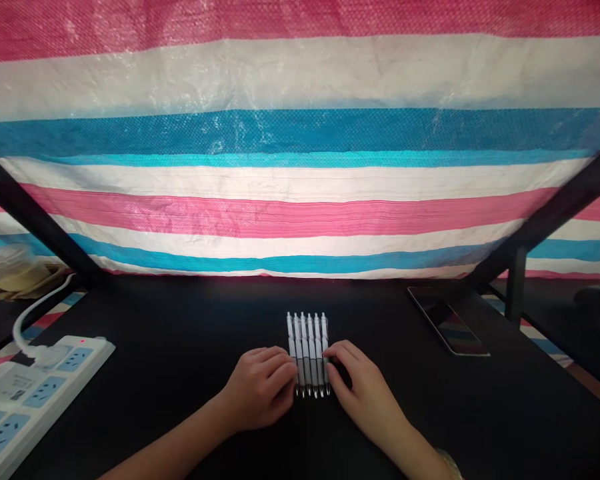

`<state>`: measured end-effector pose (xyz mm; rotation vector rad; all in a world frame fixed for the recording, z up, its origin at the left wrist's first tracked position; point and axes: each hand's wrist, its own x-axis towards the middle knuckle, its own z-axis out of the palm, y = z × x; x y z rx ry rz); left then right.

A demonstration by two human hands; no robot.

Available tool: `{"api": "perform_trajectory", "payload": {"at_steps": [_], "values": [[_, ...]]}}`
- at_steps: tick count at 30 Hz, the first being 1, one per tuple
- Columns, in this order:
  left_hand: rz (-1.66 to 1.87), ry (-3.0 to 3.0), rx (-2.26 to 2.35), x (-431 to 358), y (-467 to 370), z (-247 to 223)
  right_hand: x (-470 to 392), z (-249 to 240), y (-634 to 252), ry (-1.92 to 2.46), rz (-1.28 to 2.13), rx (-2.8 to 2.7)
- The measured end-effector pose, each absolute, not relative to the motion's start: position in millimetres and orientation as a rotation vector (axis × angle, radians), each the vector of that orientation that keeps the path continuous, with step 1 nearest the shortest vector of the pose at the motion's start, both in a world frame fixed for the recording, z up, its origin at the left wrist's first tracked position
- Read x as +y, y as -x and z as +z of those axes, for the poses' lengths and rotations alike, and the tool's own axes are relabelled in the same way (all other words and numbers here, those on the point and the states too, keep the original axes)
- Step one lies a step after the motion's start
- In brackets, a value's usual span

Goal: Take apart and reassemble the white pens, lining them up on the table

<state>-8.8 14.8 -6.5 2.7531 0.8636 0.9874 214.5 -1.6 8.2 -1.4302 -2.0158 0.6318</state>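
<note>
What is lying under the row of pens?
The pens lie directly on the black table, pressed together by the left hand and right hand. The table surface beneath them is covered.

Six white pens [309, 355] side by side, tips toward person.

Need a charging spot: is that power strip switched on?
On: a red light glows on the power strip, with a white plug in it.

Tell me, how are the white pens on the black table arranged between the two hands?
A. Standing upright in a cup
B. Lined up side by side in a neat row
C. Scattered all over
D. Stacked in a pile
B: the pens lie flat and parallel, with the left hand and right hand pressing in at either side.
</note>
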Motion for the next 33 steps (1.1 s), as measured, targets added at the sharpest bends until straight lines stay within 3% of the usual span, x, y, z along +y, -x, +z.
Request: {"api": "perform_trajectory", "payload": {"at_steps": [5, 16, 25, 33], "values": [[0.967, -2.672, 1.07, 19, 11, -10, -2, 7, -217, 1.477, 0.587, -2.0], [0.836, -2.649, 0.973, 20, 11, -14, 0, 5, -220, 1.545, 0.572, -1.977], [1.077, -2.407, 1.154, 21, 16, -13, -6, 12, -212, 1.314, 0.47, -2.182], [1.172, -2.103, 1.285, 26, 18, -13, -23, -3, -197, 0.843, -0.092, -2.754]]}}
